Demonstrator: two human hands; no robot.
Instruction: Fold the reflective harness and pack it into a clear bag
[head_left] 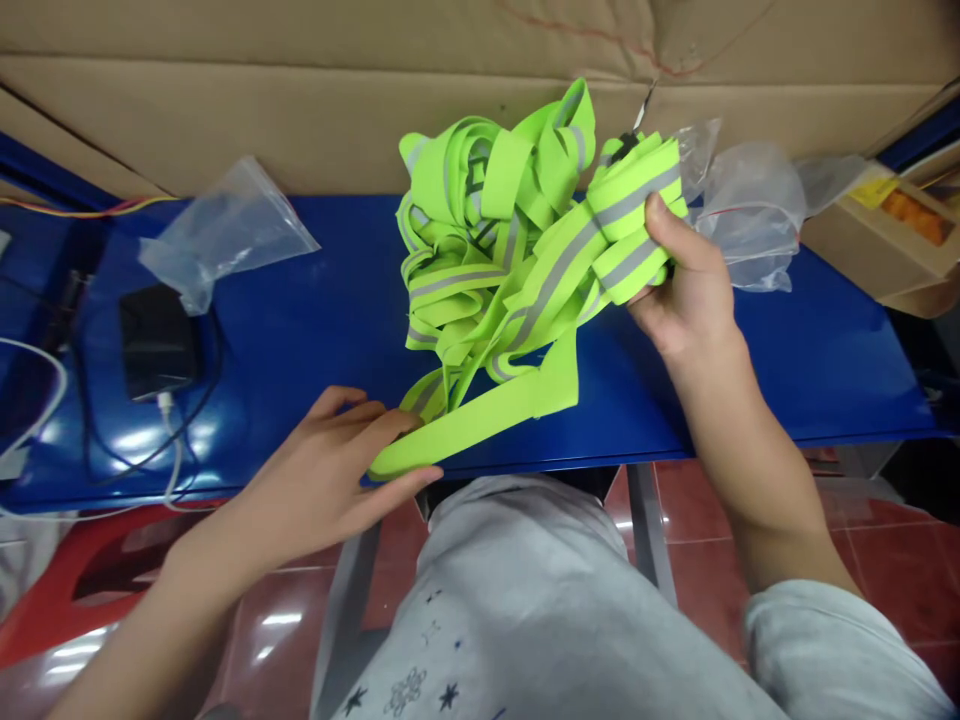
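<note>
A tangled heap of neon-yellow reflective straps [499, 230] with grey stripes and black buckles lies on the blue tabletop. My right hand [686, 270] is closed around a folded bundle of reflective strap [637, 215] at the right of the heap, thumb on top. Its other fingers are mostly hidden beneath the bundle. At the near edge, my left hand [337, 465] holds a loop of strap [465, 425] loosely between its fingers and thumb. The fingertips are partly hidden behind the band.
A clear plastic bag [232, 230] and a black box with a cable [157, 340] lie at left. More clear bags [754, 205] and an open cardboard box [885, 245] are at right. Brown cardboard [300, 120] lines the back. A red stool [97, 570] stands below left.
</note>
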